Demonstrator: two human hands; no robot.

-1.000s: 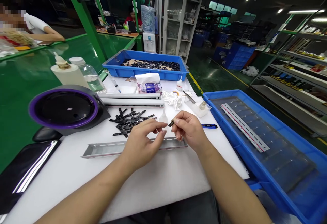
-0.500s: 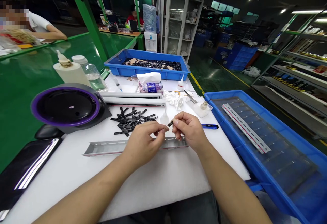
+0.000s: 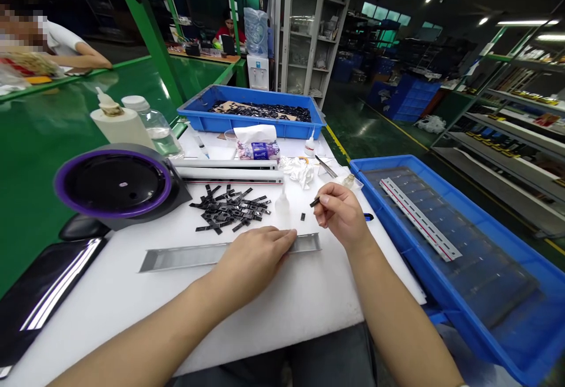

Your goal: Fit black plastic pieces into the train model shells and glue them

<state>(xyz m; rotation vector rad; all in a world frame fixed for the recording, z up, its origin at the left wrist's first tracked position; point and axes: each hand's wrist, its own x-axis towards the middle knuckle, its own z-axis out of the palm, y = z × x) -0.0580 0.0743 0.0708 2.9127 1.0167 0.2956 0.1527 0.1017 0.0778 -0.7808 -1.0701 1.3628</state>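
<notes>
A grey metal channel [image 3: 185, 255] lies across the white worktop, its trough facing me. My left hand [image 3: 253, 257] is closed over the channel's right half, fingers wrapped across it and hiding that stretch. Right of the channel's end, my right hand [image 3: 338, 213] pinches a small dark strip [image 3: 314, 202] between thumb and fingers, above the table. A tiny black piece [image 3: 302, 217] rests on the worktop between the two hands. Beyond the channel is a heap of black strips [image 3: 229, 207], with a small translucent dropper bottle [image 3: 282, 203] at its right.
Two long rails [image 3: 229, 176] lie behind the heap. A round purple-rimmed device [image 3: 117, 181] stands left. Farther back are a tissue pack [image 3: 258, 144], crumpled tissue [image 3: 298, 170], tweezers [image 3: 325, 166] and a blue bin [image 3: 251, 125]. A blue tray [image 3: 441, 304] holding a slotted rail borders the right.
My left hand has come down onto the channel, which has tipped so its slots no longer show. My right hand has moved right with the dark strip. The tiny black piece now shows.
</notes>
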